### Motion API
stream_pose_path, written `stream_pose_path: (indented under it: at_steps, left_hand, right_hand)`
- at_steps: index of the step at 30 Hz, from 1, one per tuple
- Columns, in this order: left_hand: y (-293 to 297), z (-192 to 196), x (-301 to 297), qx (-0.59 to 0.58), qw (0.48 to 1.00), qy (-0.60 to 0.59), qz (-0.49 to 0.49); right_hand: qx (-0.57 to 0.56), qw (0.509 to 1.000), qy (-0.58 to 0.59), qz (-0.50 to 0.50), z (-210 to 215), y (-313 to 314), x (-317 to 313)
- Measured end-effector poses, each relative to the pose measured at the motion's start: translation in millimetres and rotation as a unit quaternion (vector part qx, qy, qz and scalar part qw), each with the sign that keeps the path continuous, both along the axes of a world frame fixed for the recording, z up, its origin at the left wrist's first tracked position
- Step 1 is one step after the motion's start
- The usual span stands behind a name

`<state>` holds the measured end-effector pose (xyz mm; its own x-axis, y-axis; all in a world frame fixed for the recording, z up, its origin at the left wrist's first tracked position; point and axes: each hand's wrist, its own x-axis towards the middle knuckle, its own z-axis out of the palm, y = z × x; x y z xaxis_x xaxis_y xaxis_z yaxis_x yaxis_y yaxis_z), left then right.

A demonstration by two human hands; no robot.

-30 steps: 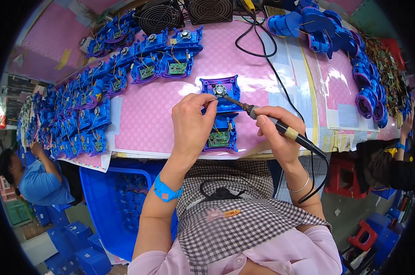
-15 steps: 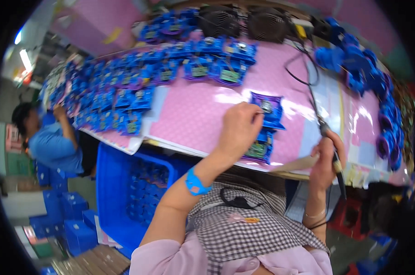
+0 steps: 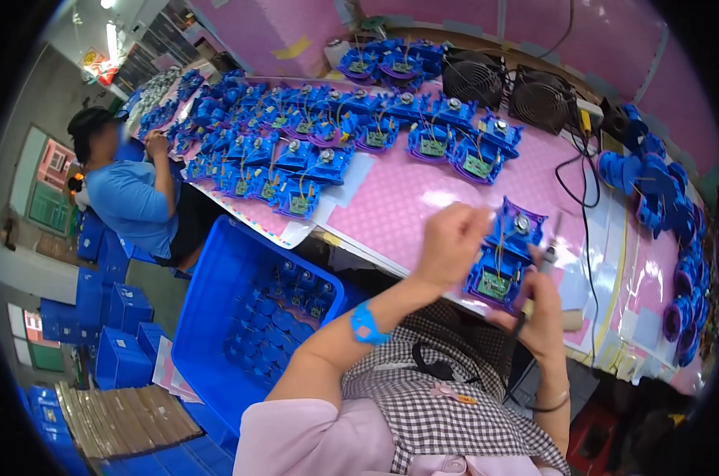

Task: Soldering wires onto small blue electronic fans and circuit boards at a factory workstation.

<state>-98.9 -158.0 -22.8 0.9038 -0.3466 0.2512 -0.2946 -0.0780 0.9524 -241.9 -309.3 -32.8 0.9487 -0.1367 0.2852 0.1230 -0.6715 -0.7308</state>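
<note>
Blue plastic fan housing with green circuit board (image 3: pixel 504 255) lay right of centre on the pink mat (image 3: pixel 407 208), left hand (image 3: pixel 452 242) pinching its left edge, right hand (image 3: pixel 544 313) just below-right, closed around a soldering iron (image 3: pixel 539 274).

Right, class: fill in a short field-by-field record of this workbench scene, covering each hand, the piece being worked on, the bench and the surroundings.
Left hand: left hand rests on the blue assembly, fingers bent over its left side.
Right hand: right hand grips a soldering iron, tip towards the assembly.
Workpiece: blue plastic frame with a green circuit board.
Bench: pink mat with rows of like assemblies.
Surroundings: blue crate below the bench; a co-worker at left.
</note>
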Motion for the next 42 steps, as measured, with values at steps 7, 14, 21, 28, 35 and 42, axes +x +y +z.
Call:
stream_pose_path:
  at_steps: [7,14,21,28,35,42]
  left_hand:
    - [140.4,-21.9,-8.5,-0.042,0.967,-0.092,0.235]
    - [147.6,-48.3,-9.6,0.261,0.910,-0.226,0.230]
    - [153.4,-61.9,31.2,0.308,0.883,-0.272,0.228]
    - [115.8,-36.8,24.8,-0.057,0.994,0.061,0.065]
    - [64.7,-25.6,4.6,-0.263,0.898,0.308,-0.174]
    - [62.5,-16.4,-16.7,-0.299,0.821,0.446,-0.193]
  right_hand:
    - [-0.021,0.993,-0.070,0.090,7.4,82.3,70.6]
    - [0.091,0.979,-0.141,0.117,-5.9,128.5,140.7]
    - [0.097,0.931,-0.304,-0.179,38.5,16.2,39.9]
    - [-0.071,0.637,-0.347,-0.685,11.3,-174.1,-71.7]
    - [-0.113,0.609,-0.256,-0.742,-18.5,-252.6,-123.0]
    - [-0.068,0.707,-0.322,-0.626,-3.1,-159.3,-71.4]
